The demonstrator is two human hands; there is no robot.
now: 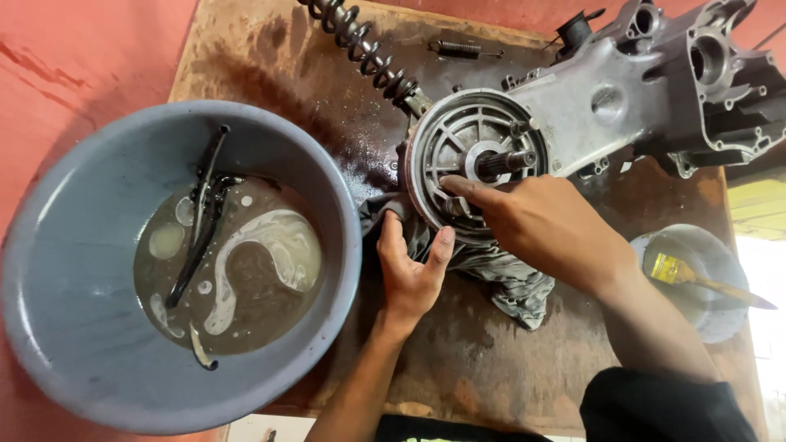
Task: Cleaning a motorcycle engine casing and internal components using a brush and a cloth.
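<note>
Grey plastic basin (176, 262) with cloudy brown liquid and some dark thin metal parts stands far left of the round silver metal hub (475, 160), and its rim reaches over the left edge of the stained brown wooden tabletop (270, 74). Next comes the left hand (409, 270), just below and left of the hub. Its fingers (391, 241) are open and spread, and they press flat on the crumpled grey cloth (499, 274) that lies under the hub's lower edge. The right hand (532, 225) comes from the lower right and is nearer to the hub. Its forefinger points to the left and touches the ribbed face below the short splined shaft (508, 160); the other fingers are curled, and I cannot tell if they grip something.

The hub sits at the left end of a long silver aluminium engine casing (655, 90), whose long axis goes up and to the right from the hub. A black coil spring shock absorber (364, 49) goes up and left from it, so open room is mostly below the hub. Right of the hub, near the tabletop's right edge, a small grey bowl (696, 278) holds a yellow-handled brush (696, 278).
</note>
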